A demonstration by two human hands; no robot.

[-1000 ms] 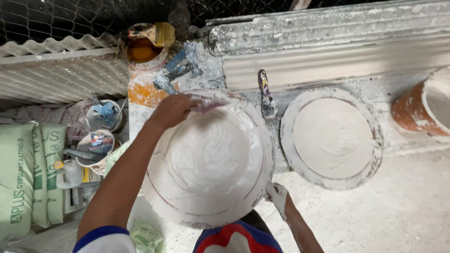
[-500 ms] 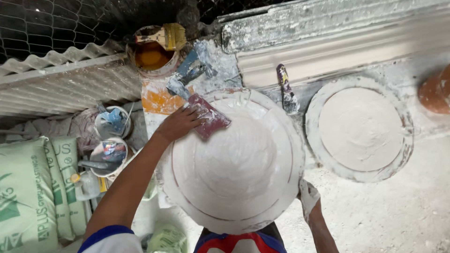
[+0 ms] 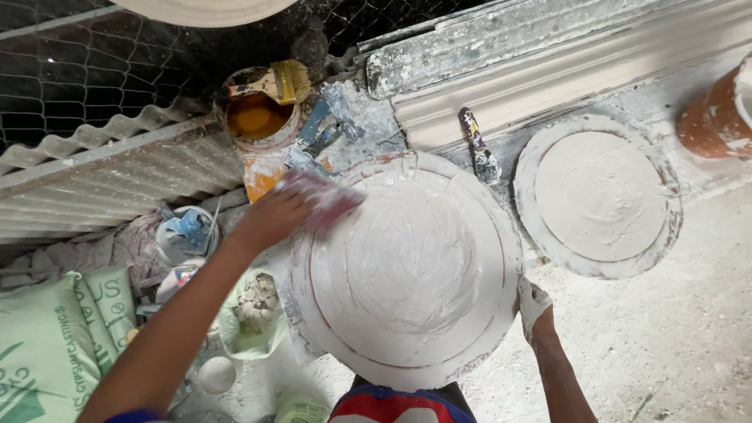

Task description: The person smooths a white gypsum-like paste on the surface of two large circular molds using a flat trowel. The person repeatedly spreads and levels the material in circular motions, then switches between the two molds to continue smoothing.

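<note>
Big round mould [image 3: 407,270] sits centre frame, just in front of the person's torso: shallow disc, wet white plaster smeared rough and lumpy over the middle, thin reddish ring line near the rim. Left hand [image 3: 270,215] at the mould's upper-left rim, fingers closed on a pinkish rag [image 3: 325,200], motion-blurred, pressed on the plaster edge. Right hand [image 3: 533,301], plaster-coated white, grips the mould's lower-right rim from outside. Second round mould [image 3: 599,196] just right of the first, not touching as far as I can tell; plaster in it smoother, matte, thick crusted rim. Putty knife [image 3: 478,149] lies between them at the top, blade caked. Behind: tin of orange liquid [image 3: 254,117] with a wide bristle brush [image 3: 270,82] across the rim, corrugated sheet [image 3: 102,168], wire mesh, long plaster cornice [image 3: 564,74]. Left: green sacks [image 3: 47,337], small tubs. Orange bucket [image 3: 717,113] at right edge. Vs 0.5 s ago: rag has slid from the mould's top toward its upper-left rim; right hand's hold unchanged; view shifted, more of the second mould and bucket visible.
</note>
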